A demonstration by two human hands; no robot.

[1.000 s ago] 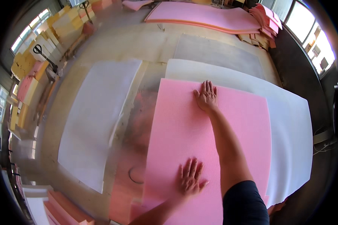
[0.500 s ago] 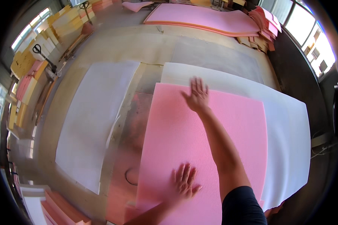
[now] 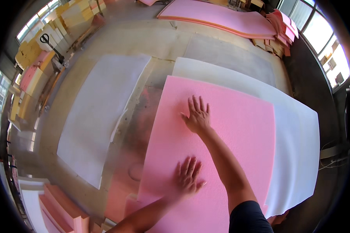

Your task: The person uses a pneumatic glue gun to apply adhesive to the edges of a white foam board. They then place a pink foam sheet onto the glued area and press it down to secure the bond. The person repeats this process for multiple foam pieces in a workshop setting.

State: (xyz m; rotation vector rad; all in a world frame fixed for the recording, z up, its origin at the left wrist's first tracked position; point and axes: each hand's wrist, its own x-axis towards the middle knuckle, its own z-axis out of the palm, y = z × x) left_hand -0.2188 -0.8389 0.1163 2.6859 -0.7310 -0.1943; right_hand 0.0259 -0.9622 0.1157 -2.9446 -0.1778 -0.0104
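A large pink foam sheet (image 3: 237, 128) lies in front of me, partly over a bigger white sheet (image 3: 295, 136) that shows along its far and right sides. My right hand (image 3: 198, 114) is on the upper part of the pink sheet, palm down with fingers spread. Nearer to me, my left hand (image 3: 188, 178) rests by the sheet's left side, its fingers stretched out too. Neither hand holds anything. The near end of the pink sheet runs out of the picture.
Another white sheet (image 3: 101, 105) lies on the floor to the left. Stacked pink sheets (image 3: 217, 15) stand at the back. Along the left are a pallet jack (image 3: 54, 50) and yellow foam blocks (image 3: 27, 56). Pink foam pieces (image 3: 64, 207) sit at the lower left; a dark wall (image 3: 307, 73) bounds the right.
My right hand has drawn back from the pink sheet's far edge toward me. My left hand has moved slightly farther up the sheet. The view has shifted a little.
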